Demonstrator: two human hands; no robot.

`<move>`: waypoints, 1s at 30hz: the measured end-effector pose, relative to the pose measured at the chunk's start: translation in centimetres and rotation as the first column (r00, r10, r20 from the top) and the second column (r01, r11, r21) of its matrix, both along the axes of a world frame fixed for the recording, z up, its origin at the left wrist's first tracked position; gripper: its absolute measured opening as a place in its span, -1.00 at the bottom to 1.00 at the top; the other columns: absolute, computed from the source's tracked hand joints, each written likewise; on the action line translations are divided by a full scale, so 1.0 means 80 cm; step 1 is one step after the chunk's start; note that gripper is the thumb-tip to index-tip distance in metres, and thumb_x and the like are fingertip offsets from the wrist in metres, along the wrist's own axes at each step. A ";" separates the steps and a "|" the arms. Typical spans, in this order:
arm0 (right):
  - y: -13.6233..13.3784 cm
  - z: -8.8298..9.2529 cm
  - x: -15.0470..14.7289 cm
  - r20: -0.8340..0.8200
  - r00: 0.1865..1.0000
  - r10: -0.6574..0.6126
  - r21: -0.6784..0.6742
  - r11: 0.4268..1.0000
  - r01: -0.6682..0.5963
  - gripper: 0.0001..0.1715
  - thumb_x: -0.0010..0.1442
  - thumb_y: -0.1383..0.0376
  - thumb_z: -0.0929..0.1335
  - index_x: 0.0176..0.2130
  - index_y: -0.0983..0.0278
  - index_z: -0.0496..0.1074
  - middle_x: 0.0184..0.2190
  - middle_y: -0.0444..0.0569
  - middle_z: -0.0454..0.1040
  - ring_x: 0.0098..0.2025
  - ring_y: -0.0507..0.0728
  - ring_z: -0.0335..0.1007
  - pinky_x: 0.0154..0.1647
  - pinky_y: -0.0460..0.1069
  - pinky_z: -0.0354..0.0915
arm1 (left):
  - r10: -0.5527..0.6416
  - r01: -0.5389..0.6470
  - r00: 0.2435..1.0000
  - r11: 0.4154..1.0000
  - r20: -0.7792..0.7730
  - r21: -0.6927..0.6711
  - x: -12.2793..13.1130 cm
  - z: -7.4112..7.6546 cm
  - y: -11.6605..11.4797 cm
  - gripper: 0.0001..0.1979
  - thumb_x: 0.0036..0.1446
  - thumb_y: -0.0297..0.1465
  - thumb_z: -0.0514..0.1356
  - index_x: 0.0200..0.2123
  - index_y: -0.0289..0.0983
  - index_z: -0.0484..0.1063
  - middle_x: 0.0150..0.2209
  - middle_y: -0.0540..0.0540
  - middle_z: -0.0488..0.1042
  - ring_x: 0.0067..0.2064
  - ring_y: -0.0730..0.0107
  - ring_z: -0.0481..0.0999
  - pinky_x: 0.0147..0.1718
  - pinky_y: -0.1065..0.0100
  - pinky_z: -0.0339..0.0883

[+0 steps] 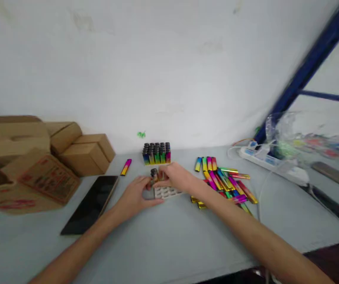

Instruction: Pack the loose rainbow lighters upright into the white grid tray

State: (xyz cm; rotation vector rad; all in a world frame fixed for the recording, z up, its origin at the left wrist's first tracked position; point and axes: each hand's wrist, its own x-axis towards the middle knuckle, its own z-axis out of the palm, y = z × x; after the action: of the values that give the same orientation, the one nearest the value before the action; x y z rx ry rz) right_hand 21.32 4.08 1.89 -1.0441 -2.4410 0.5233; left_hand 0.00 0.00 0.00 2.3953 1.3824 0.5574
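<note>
A pale slotted tray [167,192] lies on the table in front of me, with rows of holes showing. My left hand [138,194] grips the left end of this tray, thumb along its front edge and fingertips by a black-topped lighter [154,172]. Over the tray, my right hand [172,175] has its fingers closed around a lighter beside that one; the hand hides most of it. Behind them, a block of upright lighters [156,154] with black tops and shiny coloured bodies stands in rows. A loose pile of shiny coloured metal sleeves [221,179] lies to the right.
One pink-and-yellow sleeve [126,167] lies alone at the left, near a black tablet [92,205]. Cardboard boxes [83,157] crowd the far left. A white power strip [272,163] with cables and a clear plastic bag [320,138] are at the right. The wall [169,79] rises behind.
</note>
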 end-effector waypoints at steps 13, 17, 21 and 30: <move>0.002 0.019 0.004 -0.109 0.994 0.029 -0.062 0.997 -0.036 -0.44 0.17 0.03 0.57 -0.01 0.33 0.50 -0.40 -0.08 0.54 -0.36 0.12 0.43 -0.33 -0.05 0.23 | 0.004 -0.004 1.000 1.000 -0.005 0.023 -0.001 -0.002 0.004 -0.53 -0.03 0.03 0.41 -0.37 -0.18 0.33 -0.33 -0.05 0.45 -0.23 0.08 0.48 -0.20 0.19 0.36; 0.003 0.036 0.067 -0.229 0.972 -0.058 -0.129 0.991 0.029 -0.60 0.31 0.11 0.48 0.01 0.32 0.51 -0.38 -0.07 0.58 -0.34 0.10 0.49 -0.31 -0.05 0.32 | 0.000 0.000 1.000 1.000 -0.007 -0.011 -0.003 0.002 0.004 -0.52 -0.02 0.04 0.41 -0.33 -0.19 0.34 -0.30 -0.06 0.45 -0.22 0.11 0.47 -0.19 0.20 0.36; 0.001 0.023 0.119 -0.022 0.997 -0.081 -0.071 0.994 0.079 -0.84 0.32 0.32 0.45 -0.10 0.33 0.59 -0.22 0.04 0.64 -0.18 0.15 0.55 -0.07 0.02 0.37 | -0.009 0.008 1.000 0.997 -0.019 -0.080 -0.007 0.008 0.006 -0.49 -0.03 0.06 0.41 -0.34 -0.21 0.34 -0.27 -0.09 0.46 -0.21 0.10 0.47 -0.18 0.18 0.38; -0.005 -0.004 0.087 0.204 0.964 -0.171 0.091 0.984 0.155 -0.55 0.47 0.23 0.32 0.22 0.43 0.48 -0.02 0.25 0.56 -0.01 0.26 0.52 0.06 0.06 0.33 | -0.005 0.005 1.000 0.996 0.001 -0.086 -0.016 0.013 0.009 -0.49 -0.10 0.03 0.44 -0.34 -0.21 0.37 -0.28 -0.09 0.51 -0.26 0.13 0.50 -0.22 0.19 0.40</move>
State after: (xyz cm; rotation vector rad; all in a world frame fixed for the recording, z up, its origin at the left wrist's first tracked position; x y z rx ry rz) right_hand 28.25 3.70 1.59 -1.3145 -2.5030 0.2774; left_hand -1.28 0.70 1.05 2.3295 1.3711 0.4878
